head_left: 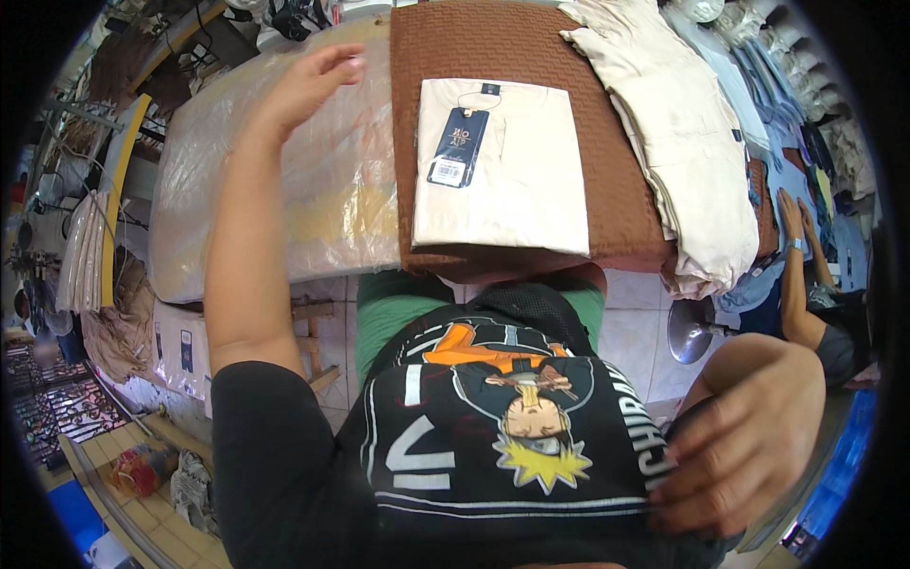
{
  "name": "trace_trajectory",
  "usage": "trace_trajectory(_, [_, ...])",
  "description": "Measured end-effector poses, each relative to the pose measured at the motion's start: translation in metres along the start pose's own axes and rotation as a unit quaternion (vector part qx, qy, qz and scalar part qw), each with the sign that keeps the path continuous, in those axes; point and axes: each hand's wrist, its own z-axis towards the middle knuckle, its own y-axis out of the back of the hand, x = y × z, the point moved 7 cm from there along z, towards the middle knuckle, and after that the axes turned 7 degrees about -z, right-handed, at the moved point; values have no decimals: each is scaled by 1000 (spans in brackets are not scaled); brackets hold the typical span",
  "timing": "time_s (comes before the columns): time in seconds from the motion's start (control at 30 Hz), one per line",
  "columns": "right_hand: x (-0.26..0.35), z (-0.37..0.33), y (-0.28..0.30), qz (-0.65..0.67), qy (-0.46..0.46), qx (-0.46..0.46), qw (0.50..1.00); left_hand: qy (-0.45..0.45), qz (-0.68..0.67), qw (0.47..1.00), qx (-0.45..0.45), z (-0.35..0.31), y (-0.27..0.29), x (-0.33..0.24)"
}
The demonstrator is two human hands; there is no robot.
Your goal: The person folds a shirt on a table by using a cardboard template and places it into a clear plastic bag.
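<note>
My left hand is raised over the left part of the table, above a surface wrapped in clear plastic. Its fingers are extended and slightly bent, with nothing in them. Close to my body at the lower right, my right hand hangs in front of my black printed shirt, fingers loosely apart, holding nothing visible. Between them on the table, a folded cream shirt lies flat on a brown textured cloth. A dark blue hang tag with a white label is looped at its collar.
Several unfolded cream garments are heaped along the table's right side. Beyond them, another person's forearms reach over blue garments. A metal lamp-like dome stands at the right. Packed shirts sit low at the left.
</note>
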Motion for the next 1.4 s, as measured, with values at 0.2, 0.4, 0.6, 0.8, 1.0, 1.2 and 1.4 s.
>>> trace_trajectory(0.2, [-117, -33, 22, -26, -179, -228, 957, -75, 87, 993, 10, 59, -90, 1])
trace_trajectory(0.4, [-271, -53, -20, -228, -380, -298, 845, -189, 241, 950, 52, 126, -160, 24])
trace_trajectory(0.6, [-275, -60, -37, -197, -393, -325, 837, -39, 201, 958, 203, 141, -176, 26])
trace_trajectory(0.8, [-293, -62, -4, -145, -453, -348, 808, 12, 137, 959, 249, 140, -174, 19])
trace_trajectory(1.0, [-340, -33, 21, -221, -400, -318, 831, -53, 61, 965, 251, 139, -174, 16])
trace_trajectory(1.2, [-346, 7, 13, -246, -351, -143, 892, -65, 66, 969, 230, 139, -174, 22])
trace_trajectory(1.4, [-344, 21, 7, -266, -352, -80, 894, -73, 7, 978, 194, 125, -172, 18])
